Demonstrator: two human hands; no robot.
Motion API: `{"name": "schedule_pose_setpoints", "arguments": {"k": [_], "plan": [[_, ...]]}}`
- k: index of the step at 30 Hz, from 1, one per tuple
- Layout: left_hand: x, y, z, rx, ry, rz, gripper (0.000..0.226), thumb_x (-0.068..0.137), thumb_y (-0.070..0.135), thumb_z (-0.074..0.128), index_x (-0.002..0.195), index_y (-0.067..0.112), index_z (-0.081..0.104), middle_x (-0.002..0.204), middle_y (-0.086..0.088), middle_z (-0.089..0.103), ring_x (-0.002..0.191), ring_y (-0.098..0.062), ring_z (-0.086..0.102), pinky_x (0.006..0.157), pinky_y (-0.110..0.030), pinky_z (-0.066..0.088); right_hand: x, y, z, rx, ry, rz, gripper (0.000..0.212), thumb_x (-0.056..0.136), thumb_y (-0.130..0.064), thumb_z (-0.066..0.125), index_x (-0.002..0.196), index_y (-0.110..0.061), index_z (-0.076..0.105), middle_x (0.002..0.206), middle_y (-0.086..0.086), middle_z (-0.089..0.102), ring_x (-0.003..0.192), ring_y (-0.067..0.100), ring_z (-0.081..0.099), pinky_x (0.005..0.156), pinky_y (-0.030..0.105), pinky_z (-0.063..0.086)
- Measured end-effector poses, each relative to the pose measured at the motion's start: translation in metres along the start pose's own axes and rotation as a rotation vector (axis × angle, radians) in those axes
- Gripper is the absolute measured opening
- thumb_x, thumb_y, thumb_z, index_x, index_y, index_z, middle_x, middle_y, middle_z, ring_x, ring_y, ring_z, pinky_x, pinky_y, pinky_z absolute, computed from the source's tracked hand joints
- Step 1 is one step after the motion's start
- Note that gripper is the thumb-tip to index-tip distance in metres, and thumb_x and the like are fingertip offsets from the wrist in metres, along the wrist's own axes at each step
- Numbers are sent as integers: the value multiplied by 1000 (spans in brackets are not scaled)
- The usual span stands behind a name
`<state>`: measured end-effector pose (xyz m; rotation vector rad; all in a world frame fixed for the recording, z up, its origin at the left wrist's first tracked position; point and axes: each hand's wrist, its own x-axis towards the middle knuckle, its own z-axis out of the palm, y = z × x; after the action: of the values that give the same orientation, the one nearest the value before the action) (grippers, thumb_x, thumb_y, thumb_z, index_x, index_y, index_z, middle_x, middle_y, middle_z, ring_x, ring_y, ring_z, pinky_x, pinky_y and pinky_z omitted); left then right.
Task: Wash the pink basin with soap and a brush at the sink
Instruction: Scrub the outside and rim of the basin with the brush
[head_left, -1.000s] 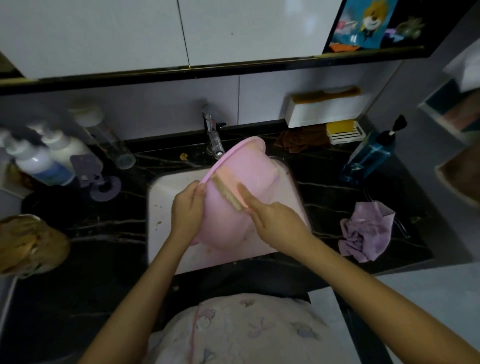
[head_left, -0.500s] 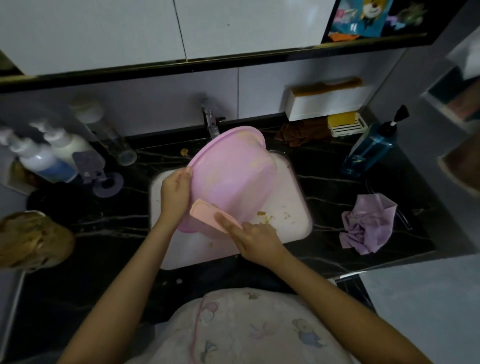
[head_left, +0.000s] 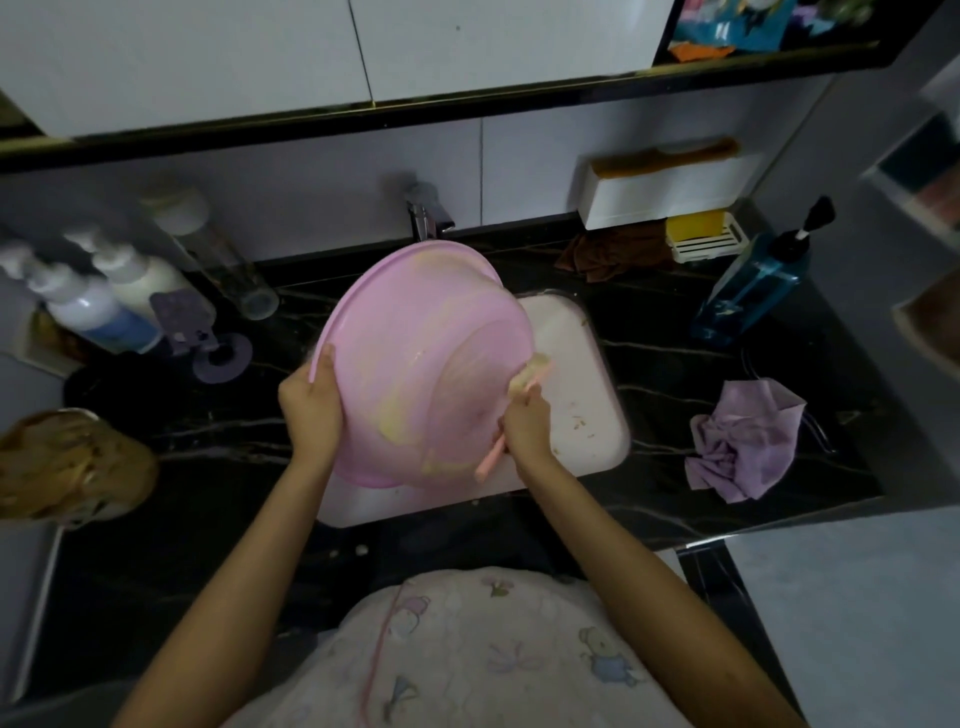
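The pink basin (head_left: 415, 358) is held up over the white sink (head_left: 582, 364), which is set in the middle of the dark veined counter (head_left: 670, 358). The basin is tipped on its side: its rim sweeps round on the side toward the counter's left and far edges, while its round base faces the right edge and up toward the camera. Yellowish smears streak its outer wall.

The left hand (head_left: 311, 410) grips the rim on the left, fingers curled over the edge. The right hand (head_left: 527, 426) has its fingers wrapped around the brush (head_left: 531, 371). The brush's long axis runs from the counter's near edge toward its far edge, leaning slightly right; its pink handle end pokes out below the fist, and its bristle head presses against the basin's base at the right side.

A crumpled purple cloth (head_left: 743, 441) lies near the counter's right edge, and a blue pump bottle (head_left: 753, 291) stands beyond it.
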<state>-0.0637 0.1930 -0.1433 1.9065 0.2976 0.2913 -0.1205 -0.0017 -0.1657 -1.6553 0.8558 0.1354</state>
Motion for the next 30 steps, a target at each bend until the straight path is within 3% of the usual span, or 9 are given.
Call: {"name": "schedule_pose_setpoints", "arguments": {"k": [2, 7, 10, 13, 17, 21, 23, 25, 30], "plan": [[1, -1, -2, 16, -9, -14, 49, 97, 22, 49, 55, 19, 24, 53, 0, 26, 43, -1, 26, 43, -17, 21, -21, 1, 7, 50, -72, 36, 43, 99, -12, 30, 142, -9, 32, 85, 9, 55, 67, 20, 56, 58, 32, 50], [-3, -6, 1, 46, 2, -29, 49, 98, 23, 47, 53, 18, 27, 52, 0, 30, 50, -4, 27, 44, -17, 24, -37, -38, 8, -115, -99, -296, 59, 102, -17, 29, 150, -28, -3, 73, 8, 56, 60, 18, 56, 53, 29, 50], [-8, -9, 3, 47, 6, -31, 46, 99, 22, 46, 56, 11, 33, 52, 0, 32, 52, -8, 28, 45, -16, 26, -24, -29, -7, -164, 13, -105, 61, 101, -21, 32, 152, -16, 0, 79, 6, 58, 64, 19, 57, 54, 29, 46], [-10, -7, 4, 64, -14, 29, 48, 99, 23, 46, 55, 15, 30, 52, 1, 31, 52, -8, 27, 46, -20, 25, -52, -9, -8, -178, -125, -31, 54, 102, -21, 30, 150, -10, 9, 97, 11, 60, 77, 20, 58, 59, 25, 41], [-15, -7, 4, 54, -2, 15, 49, 99, 22, 45, 53, 19, 28, 53, 3, 31, 52, -7, 27, 47, -22, 25, -57, -28, 2, -218, -157, -241, 61, 102, -18, 29, 149, -25, -10, 68, 5, 52, 60, 18, 55, 50, 20, 42], [-15, -8, 5, 51, 18, -41, 50, 99, 24, 45, 52, 18, 29, 52, 1, 32, 53, -8, 29, 51, -28, 26, -20, -22, -11, -164, -14, -21, 62, 97, -17, 38, 151, -13, 7, 105, 18, 62, 91, 31, 63, 74, 30, 51], [-16, -7, 5, 45, 5, -20, 50, 99, 24, 45, 52, 19, 29, 53, 0, 33, 54, -12, 30, 52, -30, 26, -38, -7, -11, -182, -71, 95, 56, 98, -22, 36, 148, -7, 15, 117, 19, 58, 100, 33, 60, 83, 35, 49], [-17, -8, 6, 64, 1, 10, 50, 100, 24, 44, 52, 19, 28, 53, -1, 32, 54, -14, 29, 51, -30, 25, -60, -5, -6, -211, -165, 27, 56, 100, -19, 32, 150, -7, 10, 122, 21, 55, 105, 30, 57, 81, 29, 43], [-18, -4, 4, 68, 3, 0, 50, 100, 24, 44, 52, 18, 29, 52, 0, 33, 51, -10, 29, 49, -27, 27, -33, -34, -7, -233, -95, -171, 63, 101, -19, 30, 150, -18, -10, 70, 5, 52, 62, 19, 53, 53, 28, 41]]}}
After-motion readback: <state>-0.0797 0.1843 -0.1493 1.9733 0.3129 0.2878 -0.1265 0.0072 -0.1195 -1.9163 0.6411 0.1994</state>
